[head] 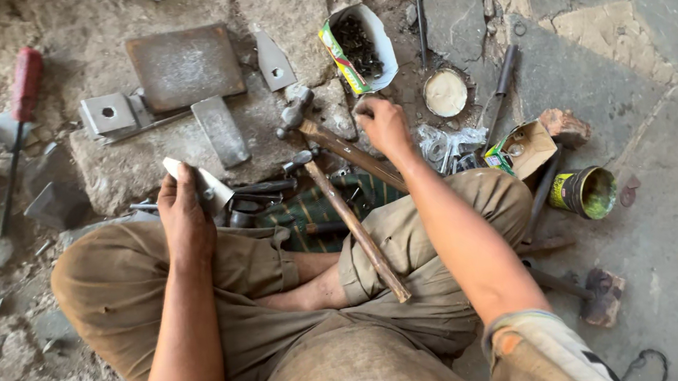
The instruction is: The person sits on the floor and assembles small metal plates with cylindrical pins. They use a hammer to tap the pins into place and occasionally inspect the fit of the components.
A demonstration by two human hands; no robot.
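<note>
Hands apart: our left hand (186, 218) grips a pale metal piece (202, 183) over the knee, our right hand (382, 124) closes just below the carton of screws (358, 48), hammers (341, 207) lying between them.

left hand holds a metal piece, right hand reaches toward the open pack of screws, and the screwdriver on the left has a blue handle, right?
Not quite: the screwdriver handle is red, not blue, as the head view shows. The rest holds: the left hand holds a metal piece, and the right hand reaches toward the open pack of screws.
</note>
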